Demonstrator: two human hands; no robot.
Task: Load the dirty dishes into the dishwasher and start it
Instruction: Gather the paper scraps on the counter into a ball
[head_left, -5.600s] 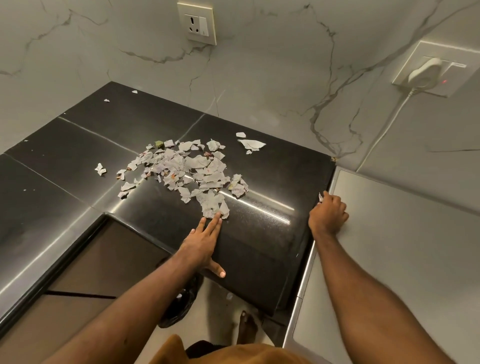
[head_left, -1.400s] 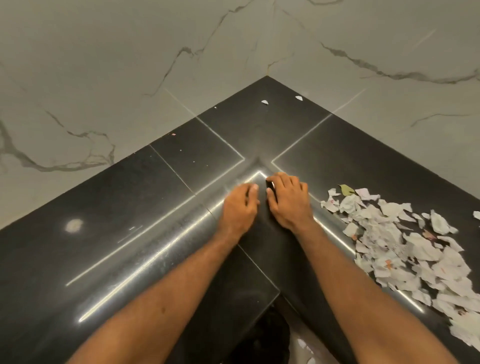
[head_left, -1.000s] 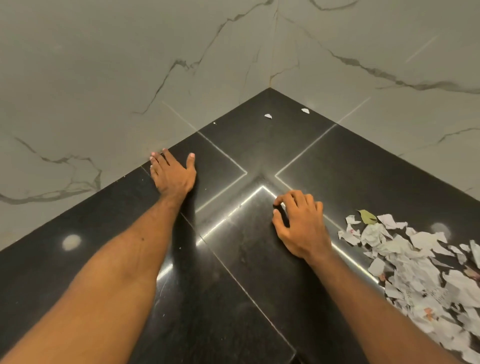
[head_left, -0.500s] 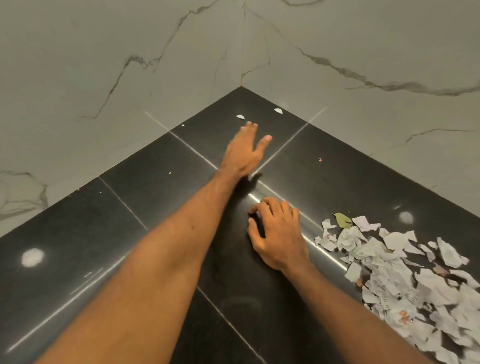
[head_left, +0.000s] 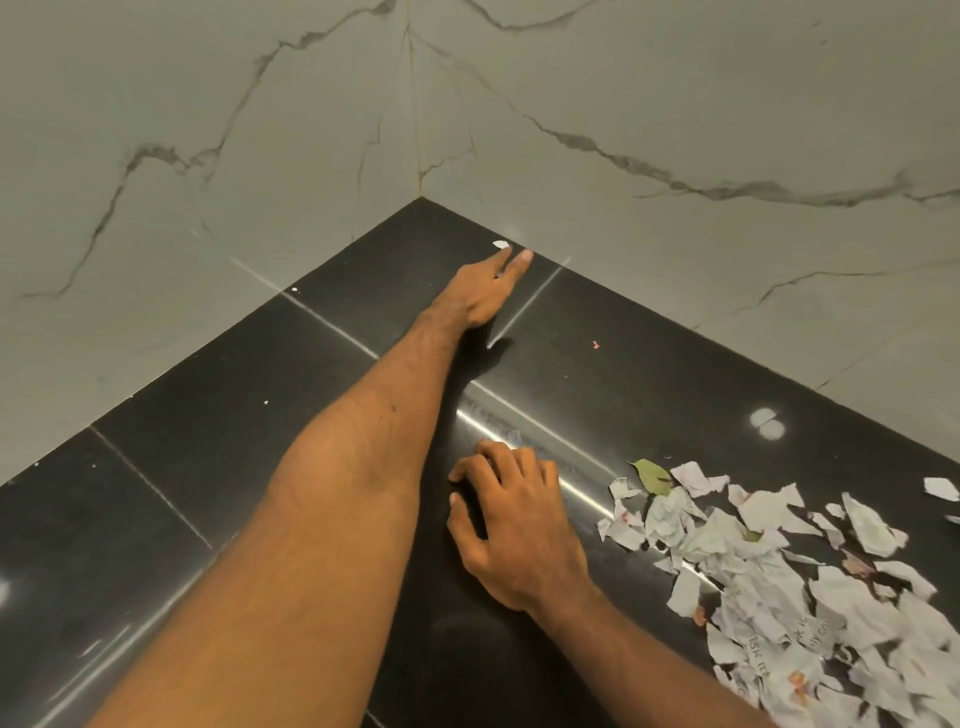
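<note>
No dishes or dishwasher are in view. My left hand (head_left: 483, 291) stretches flat across the black countertop (head_left: 218, 467) into the far corner, its straight fingertips touching a small white paper scrap (head_left: 500, 244). My right hand (head_left: 514, 525) rests on the counter's middle with its fingers bent and nothing visibly held. A heap of torn paper pieces (head_left: 789, 587) with a green leaf (head_left: 652, 474) lies just right of that hand.
Grey marble-pattern walls (head_left: 623, 130) meet in a corner behind the counter. Tiny white specks (head_left: 294, 289) and a small pink bit (head_left: 596, 344) dot the black surface. The counter's near edge drops away at the bottom of the view.
My left hand has swept from the left wall side across to the far corner and reached the white scrap. My right hand stays planted beside the paper heap.
</note>
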